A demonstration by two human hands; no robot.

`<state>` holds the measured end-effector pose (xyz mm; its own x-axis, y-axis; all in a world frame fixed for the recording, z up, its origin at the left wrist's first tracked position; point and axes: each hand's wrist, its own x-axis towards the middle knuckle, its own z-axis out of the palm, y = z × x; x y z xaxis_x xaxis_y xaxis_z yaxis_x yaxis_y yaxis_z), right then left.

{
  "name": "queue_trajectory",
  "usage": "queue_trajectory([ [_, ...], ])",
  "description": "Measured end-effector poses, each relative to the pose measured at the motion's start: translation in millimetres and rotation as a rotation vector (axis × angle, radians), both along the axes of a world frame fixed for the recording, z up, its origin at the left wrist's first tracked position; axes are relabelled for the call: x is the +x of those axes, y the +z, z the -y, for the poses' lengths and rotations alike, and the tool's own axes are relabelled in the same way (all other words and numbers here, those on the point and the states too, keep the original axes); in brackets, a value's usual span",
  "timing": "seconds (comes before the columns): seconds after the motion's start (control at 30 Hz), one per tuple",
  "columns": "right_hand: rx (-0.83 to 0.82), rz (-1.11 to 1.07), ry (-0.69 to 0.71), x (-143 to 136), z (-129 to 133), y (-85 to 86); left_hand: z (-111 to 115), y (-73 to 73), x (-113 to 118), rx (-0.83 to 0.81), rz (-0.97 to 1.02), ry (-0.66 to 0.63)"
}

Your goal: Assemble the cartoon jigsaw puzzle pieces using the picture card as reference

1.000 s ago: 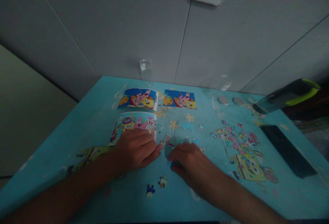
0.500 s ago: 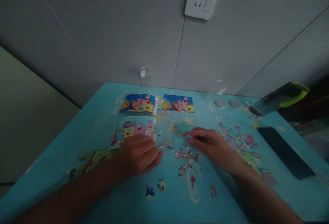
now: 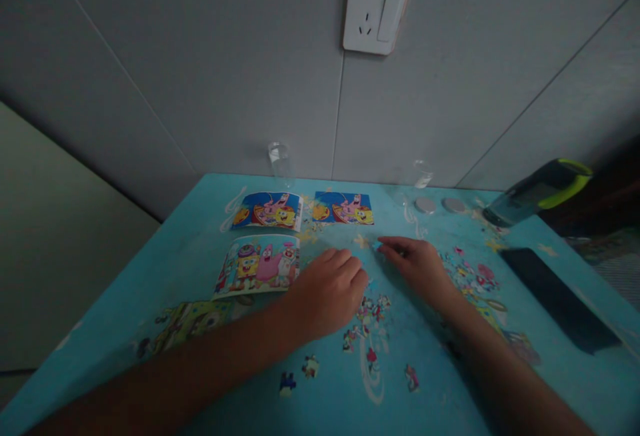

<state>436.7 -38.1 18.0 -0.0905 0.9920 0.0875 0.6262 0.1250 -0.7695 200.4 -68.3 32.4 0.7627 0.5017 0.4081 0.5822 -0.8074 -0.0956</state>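
My left hand (image 3: pixel 330 293) is closed, knuckles up, over the middle of the blue table, at the left edge of a pile of puzzle pieces (image 3: pixel 370 313). What its fingers hold, if anything, is hidden. To the right, my right hand (image 3: pixel 413 263) pinches a small light-blue puzzle piece (image 3: pixel 379 245) between thumb and fingertips. Left of my left hand lies a picture card with cartoon figures (image 3: pixel 260 264). Behind it are a curved blue card (image 3: pixel 267 211) and a flat blue card (image 3: pixel 343 208). Several loose pieces lie nearer the front, one of them dark blue (image 3: pixel 287 383).
Another pile of pieces (image 3: pixel 473 273) lies right of my right hand, beside a dark flat object (image 3: pixel 560 299). Two round lids (image 3: pixel 425 205), clear containers (image 3: pixel 281 163) and a dark bottle with a green rim (image 3: pixel 537 193) are at the back.
My left hand has moved right, off the picture card, towards the middle pile. My right hand has shifted slightly up, away from that pile. The camera view has tilted up a little.
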Motion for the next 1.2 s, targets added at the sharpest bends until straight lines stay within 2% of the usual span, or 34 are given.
queue_trajectory([
  [0.13, -0.003, 0.023, 0.002, 7, -2, -9.6, -5, -11.9, 23, -0.139, -0.003, 0.084],
  [0.3, -0.035, -0.014, 0.042, 8, 0, -1.3, 0, -24.8, 24, -0.158, -0.005, 0.112],
  [0.43, -0.037, -0.020, 0.088, 4, 3, 6.6, 3, -26.2, 22, -0.144, -0.042, 0.131],
  [0.6, -0.089, 0.005, 0.128, -1, 4, 2.9, 2, -27.6, 23, -0.178, -0.031, 0.134],
  [0.9, -0.012, 0.141, 0.056, -6, 3, -4.0, 1, -28.4, 22, -0.176, 0.001, 0.126],
  [1.0, 0.048, 0.193, 0.053, -8, 3, -4.5, 1, -28.5, 22, -0.188, 0.008, 0.122],
  [1.2, 0.067, 0.268, 0.032, -12, 3, -3.5, 1, -26.8, 22, -0.245, 0.013, 0.135],
])
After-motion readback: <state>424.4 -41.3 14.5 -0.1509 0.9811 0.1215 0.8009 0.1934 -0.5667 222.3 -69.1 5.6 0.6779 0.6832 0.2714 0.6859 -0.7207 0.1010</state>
